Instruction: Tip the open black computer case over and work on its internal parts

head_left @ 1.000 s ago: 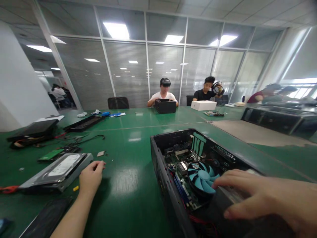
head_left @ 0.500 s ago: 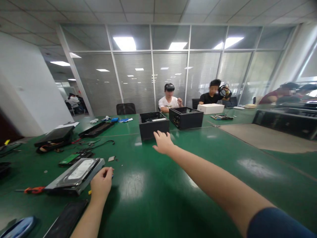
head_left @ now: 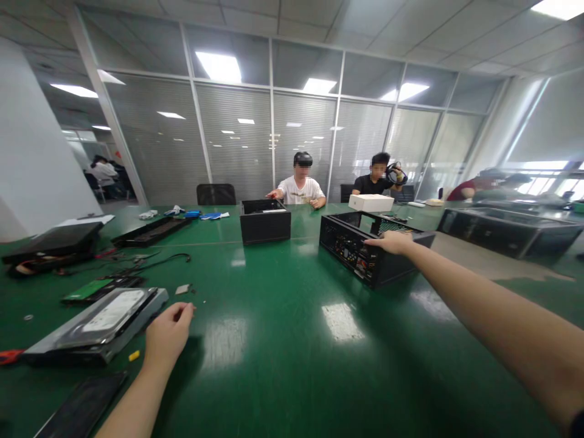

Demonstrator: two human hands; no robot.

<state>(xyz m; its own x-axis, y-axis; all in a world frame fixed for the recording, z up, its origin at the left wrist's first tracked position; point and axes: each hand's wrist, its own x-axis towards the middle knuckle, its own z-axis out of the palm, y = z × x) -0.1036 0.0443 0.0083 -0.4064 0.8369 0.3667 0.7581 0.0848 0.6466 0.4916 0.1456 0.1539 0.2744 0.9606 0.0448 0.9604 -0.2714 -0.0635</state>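
On the right, my right hand (head_left: 391, 241) reaches out and grips the top edge of a black computer case (head_left: 349, 258). The case stands turned at an angle, with its open top and a perforated side showing; my fingers partly hide its rim. My left hand (head_left: 168, 325) is at the left, just above the table, its fingers curled together. Whatever it may hold is hidden. Beside it lies a hard drive (head_left: 116, 313) on a metal drive bay (head_left: 148, 307).
A second black case (head_left: 265, 225) stands farther back, before a seated person. Left on the green table (head_left: 255, 377) are a yellow piece (head_left: 134, 356), a green circuit board (head_left: 91, 289), cables and a black panel (head_left: 84, 404). A white box (head_left: 371, 202) stands at the back.
My right hand has moved right from near the other case onto this case, which now sits nearer and turned. The view has shifted right. The seated person's hand now reaches the other case.
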